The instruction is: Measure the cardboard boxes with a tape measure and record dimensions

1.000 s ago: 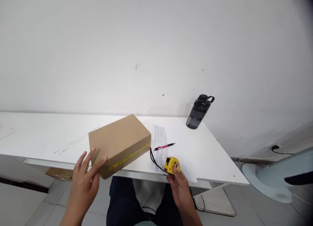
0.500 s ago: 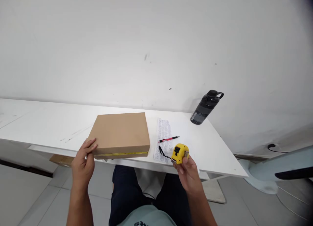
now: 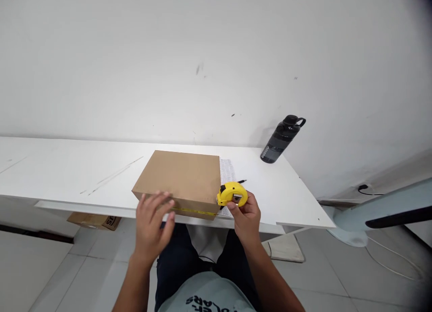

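A flat brown cardboard box (image 3: 184, 179) lies at the front edge of the white table (image 3: 67, 168). My right hand (image 3: 245, 217) grips a yellow tape measure (image 3: 231, 194) at the box's near right corner. Its yellow blade (image 3: 195, 210) runs along the box's front face. My left hand (image 3: 153, 222) is at the front left of the box, fingers spread over its near edge by the blade's end.
A printed paper sheet (image 3: 227, 171) and a red pen (image 3: 241, 182) lie just right of the box, mostly hidden by the tape. A dark water bottle (image 3: 281, 139) stands at the back right by the wall. Another cardboard box (image 3: 94, 220) sits under the table. A pale chair (image 3: 381, 215) is at right.
My right hand has brought the tape measure in against the box's right corner. My left hand has moved right along the front edge. The box now sits slightly turned and further right.
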### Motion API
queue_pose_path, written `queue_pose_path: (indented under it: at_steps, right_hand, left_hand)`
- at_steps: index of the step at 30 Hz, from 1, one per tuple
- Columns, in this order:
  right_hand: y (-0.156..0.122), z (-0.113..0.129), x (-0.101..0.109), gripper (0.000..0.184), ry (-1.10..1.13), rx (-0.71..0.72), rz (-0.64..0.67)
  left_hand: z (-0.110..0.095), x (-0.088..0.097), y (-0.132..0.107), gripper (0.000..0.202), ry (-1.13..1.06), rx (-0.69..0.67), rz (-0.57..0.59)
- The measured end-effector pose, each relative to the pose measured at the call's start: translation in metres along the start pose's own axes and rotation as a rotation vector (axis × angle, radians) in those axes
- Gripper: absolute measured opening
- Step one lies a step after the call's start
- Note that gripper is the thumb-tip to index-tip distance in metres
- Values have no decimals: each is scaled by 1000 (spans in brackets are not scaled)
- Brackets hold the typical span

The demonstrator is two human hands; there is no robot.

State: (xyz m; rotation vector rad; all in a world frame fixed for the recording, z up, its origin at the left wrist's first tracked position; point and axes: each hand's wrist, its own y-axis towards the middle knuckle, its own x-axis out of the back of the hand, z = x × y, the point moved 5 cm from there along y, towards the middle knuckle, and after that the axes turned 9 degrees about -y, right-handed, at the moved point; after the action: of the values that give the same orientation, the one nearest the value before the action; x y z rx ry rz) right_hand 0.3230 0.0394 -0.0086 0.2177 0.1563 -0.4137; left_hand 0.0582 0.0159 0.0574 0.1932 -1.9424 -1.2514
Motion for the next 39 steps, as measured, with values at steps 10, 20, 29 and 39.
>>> queue_pose_path:
  at_steps: [10, 20, 29, 39]
  right_hand:
    - [-56, 15, -2, 53, 121, -50, 170]
    - [-37, 12, 14, 47, 68, -50, 76]
    - [2, 14, 51, 56, 75, 11, -232]
    - [5, 2, 23, 61, 9, -23, -87]
  left_hand:
    - [-73, -30, 12, 25, -318, -228, 60]
    - [24, 29, -6, 14, 155, 0, -108]
    - [164, 57, -24, 25, 145, 498, -399]
    - [124, 15, -8, 27, -100, 344, -218]
